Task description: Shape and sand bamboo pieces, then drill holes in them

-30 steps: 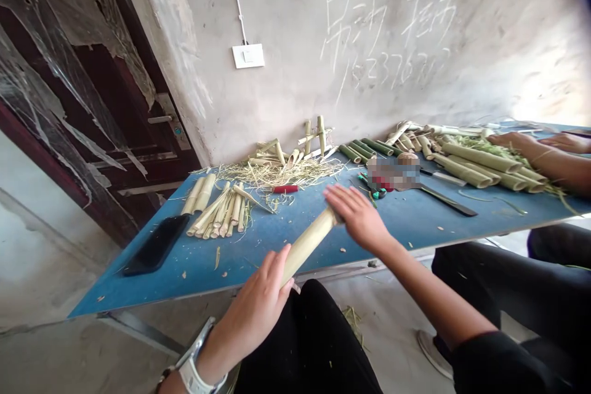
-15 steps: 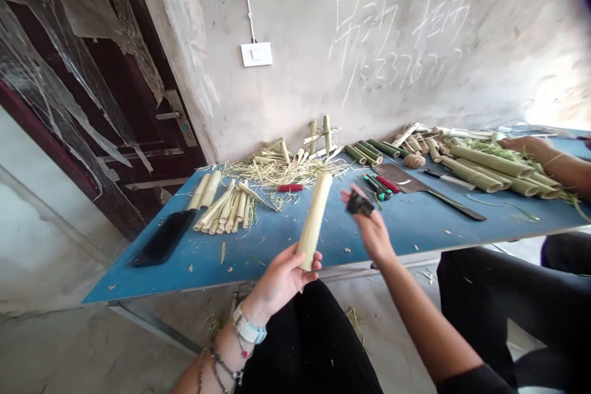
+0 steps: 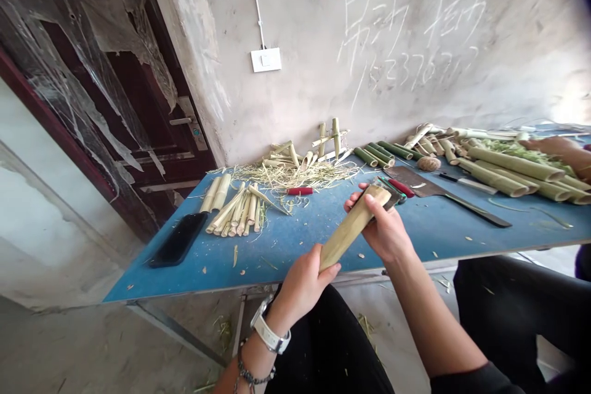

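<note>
Both hands are gripping a pale length of bamboo (image 3: 351, 228), which is slanting above the near side of the blue bench (image 3: 286, 252). The left hand (image 3: 302, 286) is closing its fingers (image 3: 330, 271) around the lower end, while the right hand (image 3: 383, 228) is curling narrowly over the upper end. A cleaver (image 3: 429, 183) is lying just to the right, cut bamboo pieces (image 3: 235, 212) are lying to the left, and a co-worker's hand (image 3: 549, 146) is reaching over green bamboo tubes (image 3: 508, 171) at far right.
</note>
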The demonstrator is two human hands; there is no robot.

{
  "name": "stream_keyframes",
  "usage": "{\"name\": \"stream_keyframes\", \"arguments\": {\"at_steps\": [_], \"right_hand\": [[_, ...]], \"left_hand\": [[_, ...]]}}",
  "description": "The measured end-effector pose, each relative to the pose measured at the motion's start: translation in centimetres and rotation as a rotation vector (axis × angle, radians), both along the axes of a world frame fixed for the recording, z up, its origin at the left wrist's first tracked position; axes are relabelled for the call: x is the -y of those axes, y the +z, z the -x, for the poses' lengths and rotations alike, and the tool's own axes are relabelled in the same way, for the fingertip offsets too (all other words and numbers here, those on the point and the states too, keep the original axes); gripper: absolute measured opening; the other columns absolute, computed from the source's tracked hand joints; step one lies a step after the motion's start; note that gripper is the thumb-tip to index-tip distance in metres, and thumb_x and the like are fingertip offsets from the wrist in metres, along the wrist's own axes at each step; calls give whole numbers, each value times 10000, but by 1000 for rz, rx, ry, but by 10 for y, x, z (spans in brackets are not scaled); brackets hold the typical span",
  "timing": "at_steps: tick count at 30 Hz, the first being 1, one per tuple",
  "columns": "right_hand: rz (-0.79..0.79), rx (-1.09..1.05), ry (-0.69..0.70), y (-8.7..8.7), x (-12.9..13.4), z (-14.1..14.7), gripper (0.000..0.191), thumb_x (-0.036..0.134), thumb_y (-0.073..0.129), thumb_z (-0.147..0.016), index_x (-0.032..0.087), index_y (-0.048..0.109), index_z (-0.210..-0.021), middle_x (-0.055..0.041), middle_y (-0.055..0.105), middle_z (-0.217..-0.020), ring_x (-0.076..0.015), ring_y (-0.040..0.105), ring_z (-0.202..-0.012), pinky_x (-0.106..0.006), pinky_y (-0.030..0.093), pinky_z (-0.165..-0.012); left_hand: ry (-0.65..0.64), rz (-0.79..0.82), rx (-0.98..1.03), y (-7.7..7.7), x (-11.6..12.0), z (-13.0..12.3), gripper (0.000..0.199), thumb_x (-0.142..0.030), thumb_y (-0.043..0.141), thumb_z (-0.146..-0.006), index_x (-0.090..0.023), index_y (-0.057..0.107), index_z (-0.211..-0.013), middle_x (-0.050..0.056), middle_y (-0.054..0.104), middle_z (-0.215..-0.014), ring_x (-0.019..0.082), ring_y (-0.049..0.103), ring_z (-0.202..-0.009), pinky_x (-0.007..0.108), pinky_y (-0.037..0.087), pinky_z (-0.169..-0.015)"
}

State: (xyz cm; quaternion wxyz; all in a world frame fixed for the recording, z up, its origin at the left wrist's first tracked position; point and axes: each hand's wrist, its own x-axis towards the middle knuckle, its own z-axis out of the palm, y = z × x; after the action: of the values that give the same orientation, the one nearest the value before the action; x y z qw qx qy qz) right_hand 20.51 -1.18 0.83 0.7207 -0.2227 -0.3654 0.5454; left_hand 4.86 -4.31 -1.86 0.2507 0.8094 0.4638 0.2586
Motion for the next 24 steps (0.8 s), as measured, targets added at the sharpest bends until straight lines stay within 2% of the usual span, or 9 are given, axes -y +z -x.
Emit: {"name": "stream_keyframes", "arguments": {"at_steps": [2, 4, 6, 9, 11, 14, 16, 19, 24], "right_hand": [[14, 69, 30, -4, 2, 12, 372, 288, 753, -642, 236, 541, -943, 26, 580, -765, -147, 572, -750, -273, 479, -716], [69, 106, 126, -11, 4, 21, 398, 292, 770, -613, 225, 540, -931, 12, 581, -787, -170, 571, -786, -289, 480, -718], [109, 58, 170, -13, 3, 20, 347, 321, 751, -640, 214, 546, -899, 10, 574, -789, -171, 568, -814, -291, 477, -749], [64, -106, 78, -9, -2, 10, 249, 327, 715, -691, 211, 553, -838, 39, 538, -721, -118, 549, -742, -281, 453, -836], [19, -119, 46, -9, -2, 8, 218, 292, 714, -696, 212, 550, -815, 53, 513, -673, -100, 527, -676, -296, 439, -864], [100, 8, 206, -18, 1, 14, 201, 288, 703, -711, 200, 532, -772, 33, 520, -678, -127, 543, -708, -287, 460, -778], [164, -9, 241, -22, 1, 14, 221, 315, 698, -714, 192, 516, -734, 28, 511, -680, -133, 549, -730, -251, 464, -709], [154, -158, 151, -15, -3, 3, 261, 321, 712, -692, 190, 487, -667, 58, 436, -598, -91, 499, -603, -229, 469, -694], [68, -240, 154, 10, -4, -24, 294, 357, 716, -658, 194, 473, -643, 79, 366, -553, -63, 438, -506, -222, 490, -687]], "left_hand": [[54, -42, -20, 4, -4, -2, 299, -431, 398, -855, -159, 485, -944, 75, 619, -809, 204, 590, -714, 263, 383, -575], [94, -66, -46, 6, -7, -3, 285, -399, 402, -859, -151, 482, -976, 87, 630, -833, 209, 605, -743, 263, 397, -587], [104, -69, -101, 4, -5, -3, 272, -388, 415, -857, -156, 484, -980, 87, 638, -840, 211, 617, -755, 261, 407, -593], [99, -71, -204, 0, 1, -4, 272, -404, 418, -856, -159, 488, -952, 82, 644, -818, 215, 628, -745, 259, 415, -587], [117, -92, -243, -2, 4, -8, 281, -395, 395, -869, -149, 481, -975, 88, 647, -820, 216, 633, -746, 260, 423, -586], [157, -148, -282, -3, 4, -13, 286, -363, 386, -878, -134, 464, -1032, 94, 649, -836, 211, 637, -748, 257, 434, -586], [162, -168, -328, -3, 4, -14, 267, -352, 401, -874, -138, 468, -1017, 84, 649, -824, 210, 639, -732, 254, 437, -572], [167, -156, -408, -3, 9, -12, 232, -345, 416, -871, -143, 479, -967, 69, 647, -783, 207, 640, -699, 247, 435, -547], [143, -180, -414, 7, 22, -12, 240, -363, 406, -876, -167, 461, -1003, 54, 648, -799, 198, 640, -708, 242, 436, -548]]}}
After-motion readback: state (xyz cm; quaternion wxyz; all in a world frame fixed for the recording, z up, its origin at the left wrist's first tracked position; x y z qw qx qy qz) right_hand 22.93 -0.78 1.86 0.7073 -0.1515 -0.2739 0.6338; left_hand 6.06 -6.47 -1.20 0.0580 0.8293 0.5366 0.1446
